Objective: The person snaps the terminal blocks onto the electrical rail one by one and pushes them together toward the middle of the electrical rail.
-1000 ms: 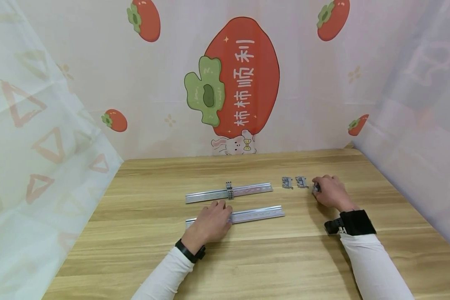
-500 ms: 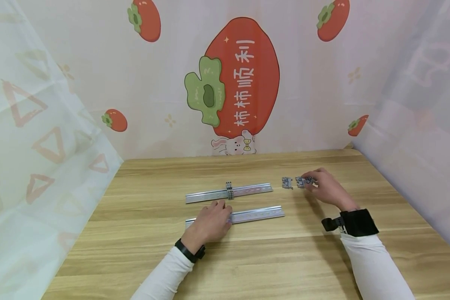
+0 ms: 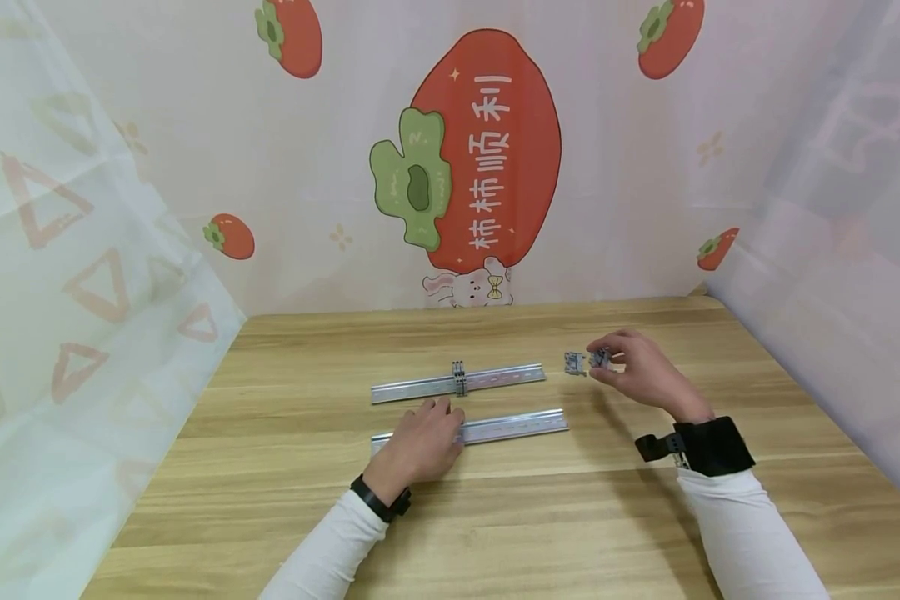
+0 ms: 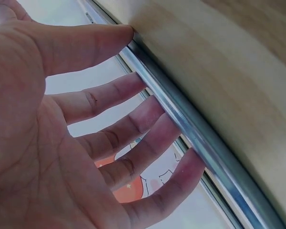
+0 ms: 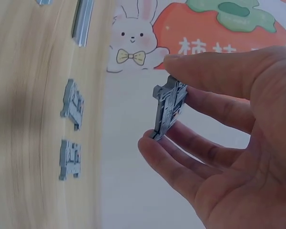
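Note:
My left hand (image 3: 422,442) holds the nearer slotted metal DIN rail (image 3: 517,426) flat on the table. In the left wrist view its thumb lies on one long edge and its fingertips on the other; the hand covers the rail's left-middle part. Over on the right, my right hand (image 3: 637,371) pinches a grey terminal block (image 5: 170,107) between thumb and fingertips, raised above the table. Two more grey terminal blocks, one (image 5: 72,105) and another (image 5: 70,160), lie on the table beneath it. In the head view the held block overlaps one of these.
Behind the nearer rail lies a second DIN rail (image 3: 412,392), roughly parallel, with several terminal blocks (image 3: 459,379) clipped side by side at its middle. The wooden table (image 3: 540,525) ends at a printed curtain (image 3: 307,167) at the back, with more curtain on both sides.
My right hand has lifted the terminal block from the right end of the row and moved left with it, over the neighbouring block. The left hand stays on the nearer rail.

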`<state>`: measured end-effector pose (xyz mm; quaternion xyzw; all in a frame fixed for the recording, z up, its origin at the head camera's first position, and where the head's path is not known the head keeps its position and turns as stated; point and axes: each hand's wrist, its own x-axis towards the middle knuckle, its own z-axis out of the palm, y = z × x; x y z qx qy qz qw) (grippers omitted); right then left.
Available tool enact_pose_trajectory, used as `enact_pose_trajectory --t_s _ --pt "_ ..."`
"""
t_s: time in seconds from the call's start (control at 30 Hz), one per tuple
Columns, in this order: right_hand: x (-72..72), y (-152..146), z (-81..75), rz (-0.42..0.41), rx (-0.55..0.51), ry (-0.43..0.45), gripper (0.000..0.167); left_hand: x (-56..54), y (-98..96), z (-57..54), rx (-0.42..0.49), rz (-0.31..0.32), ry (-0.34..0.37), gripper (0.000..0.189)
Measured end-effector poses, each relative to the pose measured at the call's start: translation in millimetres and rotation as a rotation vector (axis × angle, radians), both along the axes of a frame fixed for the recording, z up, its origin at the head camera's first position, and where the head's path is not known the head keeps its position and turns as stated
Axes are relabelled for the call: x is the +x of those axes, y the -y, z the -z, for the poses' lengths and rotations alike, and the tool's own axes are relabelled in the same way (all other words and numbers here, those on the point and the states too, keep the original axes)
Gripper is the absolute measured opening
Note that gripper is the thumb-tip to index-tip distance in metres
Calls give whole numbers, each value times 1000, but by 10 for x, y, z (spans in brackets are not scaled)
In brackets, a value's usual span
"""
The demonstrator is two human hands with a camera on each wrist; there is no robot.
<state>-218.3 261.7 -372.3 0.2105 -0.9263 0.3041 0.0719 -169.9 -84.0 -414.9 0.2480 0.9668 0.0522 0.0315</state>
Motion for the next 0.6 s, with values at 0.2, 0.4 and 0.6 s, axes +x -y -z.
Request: enact_pose_trajectory --t_s 0.2,0.4,0.6 --pt "3 59 -15 -12 -15 1 31 -1 1 -7 11 -14 0 34" --pt "21 109 -11 -23 -34 13 30 0 4 -4 6 -18 -2 34" --pt "25 191 10 -74 -88 1 29 6 1 -3 1 -16 1 35"
